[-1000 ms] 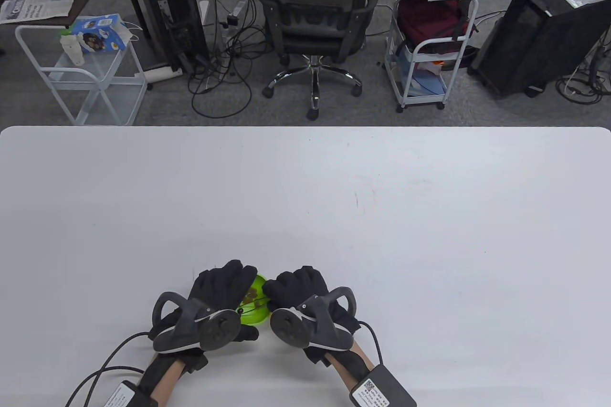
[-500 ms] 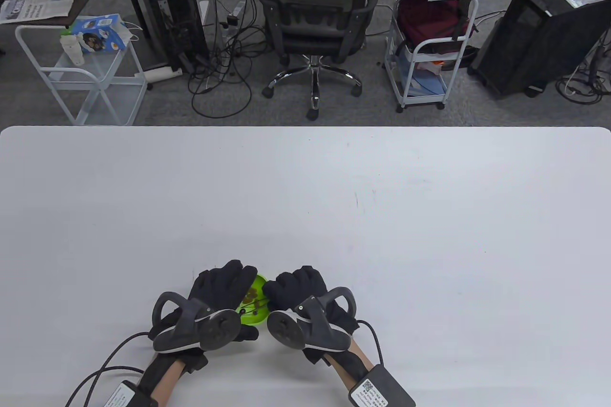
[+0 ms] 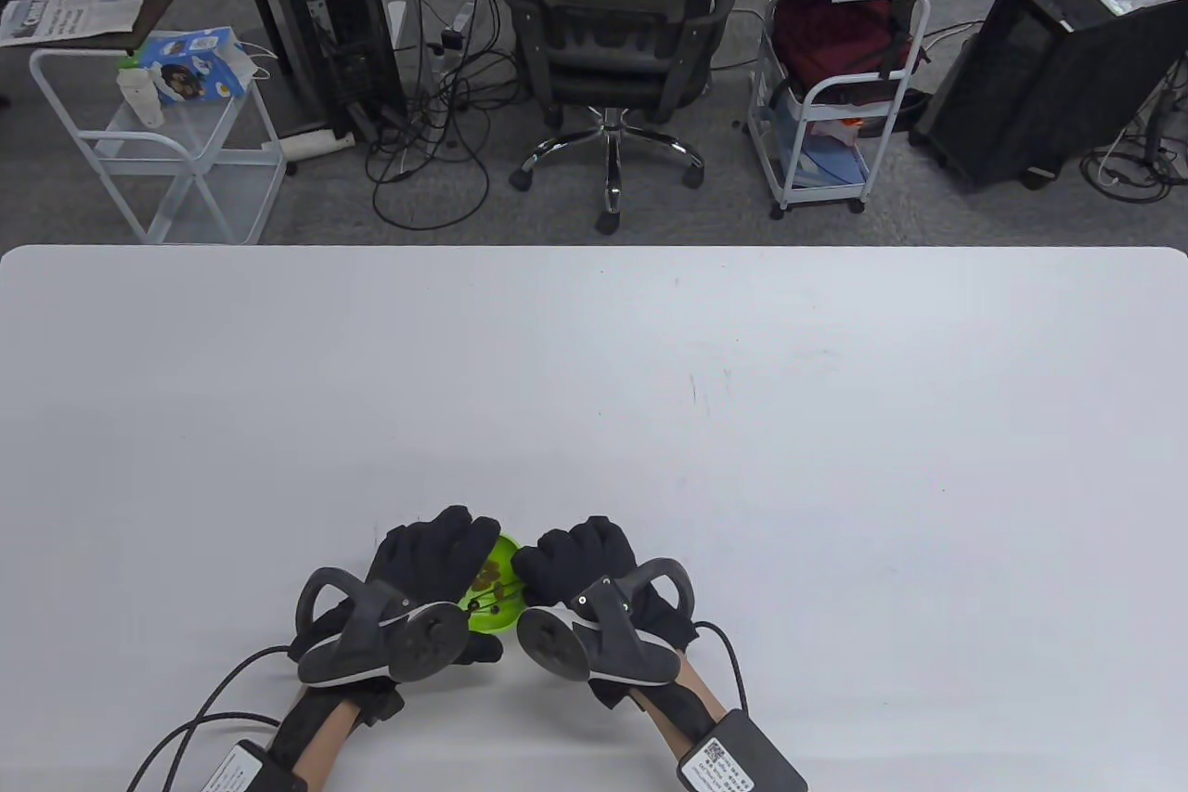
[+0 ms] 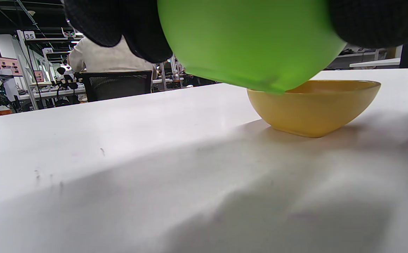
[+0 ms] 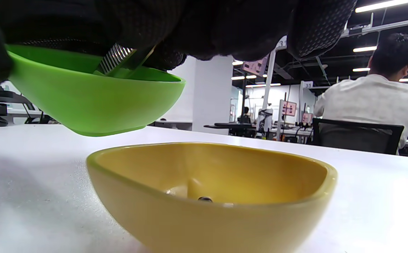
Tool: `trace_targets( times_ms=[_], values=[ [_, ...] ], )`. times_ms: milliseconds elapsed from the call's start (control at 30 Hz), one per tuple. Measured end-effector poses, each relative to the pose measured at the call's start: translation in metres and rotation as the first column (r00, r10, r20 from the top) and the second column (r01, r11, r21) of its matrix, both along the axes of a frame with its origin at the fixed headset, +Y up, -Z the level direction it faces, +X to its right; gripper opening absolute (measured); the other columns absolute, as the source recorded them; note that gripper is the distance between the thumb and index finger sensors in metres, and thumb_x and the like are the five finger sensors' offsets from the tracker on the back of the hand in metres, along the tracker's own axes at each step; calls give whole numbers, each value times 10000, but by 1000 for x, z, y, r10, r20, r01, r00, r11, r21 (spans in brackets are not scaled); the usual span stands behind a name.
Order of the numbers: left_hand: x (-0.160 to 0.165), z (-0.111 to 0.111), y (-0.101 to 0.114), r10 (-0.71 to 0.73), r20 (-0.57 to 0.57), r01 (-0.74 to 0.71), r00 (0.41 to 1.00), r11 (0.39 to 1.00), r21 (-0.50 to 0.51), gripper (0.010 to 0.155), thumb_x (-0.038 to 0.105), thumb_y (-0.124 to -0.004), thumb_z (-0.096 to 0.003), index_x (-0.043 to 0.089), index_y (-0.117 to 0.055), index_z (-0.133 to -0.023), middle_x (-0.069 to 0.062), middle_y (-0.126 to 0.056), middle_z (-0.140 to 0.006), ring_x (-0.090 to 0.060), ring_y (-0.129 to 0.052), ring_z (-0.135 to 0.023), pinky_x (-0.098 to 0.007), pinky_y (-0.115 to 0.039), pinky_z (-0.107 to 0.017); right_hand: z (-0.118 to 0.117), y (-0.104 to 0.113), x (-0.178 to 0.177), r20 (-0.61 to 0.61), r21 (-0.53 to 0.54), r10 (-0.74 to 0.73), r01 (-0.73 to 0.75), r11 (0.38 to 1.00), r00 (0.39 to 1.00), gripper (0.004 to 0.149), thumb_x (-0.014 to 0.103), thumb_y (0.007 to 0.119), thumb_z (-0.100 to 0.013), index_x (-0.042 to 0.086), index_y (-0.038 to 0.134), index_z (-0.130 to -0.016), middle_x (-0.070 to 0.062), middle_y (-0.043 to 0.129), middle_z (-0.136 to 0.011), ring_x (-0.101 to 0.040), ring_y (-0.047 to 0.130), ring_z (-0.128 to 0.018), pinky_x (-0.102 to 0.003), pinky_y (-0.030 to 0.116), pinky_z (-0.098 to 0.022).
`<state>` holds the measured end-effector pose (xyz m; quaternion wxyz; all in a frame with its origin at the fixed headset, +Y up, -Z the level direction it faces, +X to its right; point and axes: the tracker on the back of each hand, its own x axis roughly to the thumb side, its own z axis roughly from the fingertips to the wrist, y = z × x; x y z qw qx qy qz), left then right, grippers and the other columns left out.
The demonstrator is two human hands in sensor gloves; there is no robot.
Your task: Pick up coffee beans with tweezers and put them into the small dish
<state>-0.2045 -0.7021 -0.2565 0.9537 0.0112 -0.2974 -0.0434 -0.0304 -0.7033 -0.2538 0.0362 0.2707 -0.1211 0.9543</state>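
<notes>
My left hand (image 3: 432,555) holds a green bowl (image 3: 497,592) of coffee beans (image 3: 487,580) lifted off the table; its underside fills the left wrist view (image 4: 249,42). My right hand (image 3: 580,564) grips metal tweezers (image 5: 118,59) whose tips reach down into the green bowl (image 5: 91,95). A yellow dish (image 5: 211,196) stands on the table under my right hand with one dark bean (image 5: 205,199) in it. The yellow dish also shows in the left wrist view (image 4: 313,105). It is hidden in the table view. The tweezer tips are hidden.
The white table (image 3: 742,402) stretches far and to both sides of my hands. Glove cables (image 3: 186,718) trail off the near edge. An office chair (image 3: 613,40) and carts stand beyond the far edge.
My right hand's tracker has tipped slightly left toward the green bowl. The left hand and the bowl have stayed put.
</notes>
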Motion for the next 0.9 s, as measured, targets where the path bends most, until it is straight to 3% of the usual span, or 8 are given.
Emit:
trace_targets(
  times_ms=[900],
  values=[
    [0,0,0,3,1,-3,1000,1000,6,1099,717,-730,-340,83,-464,-1197,-281,-595,-1227,-469,-826,-992,-671,-689,-747,1,1,0,11,12,22,-22,1000,1000,437,354,672,-463,240,717,-882,28,828,-721,-206,884,-555,-590,670,-732]
  ],
)
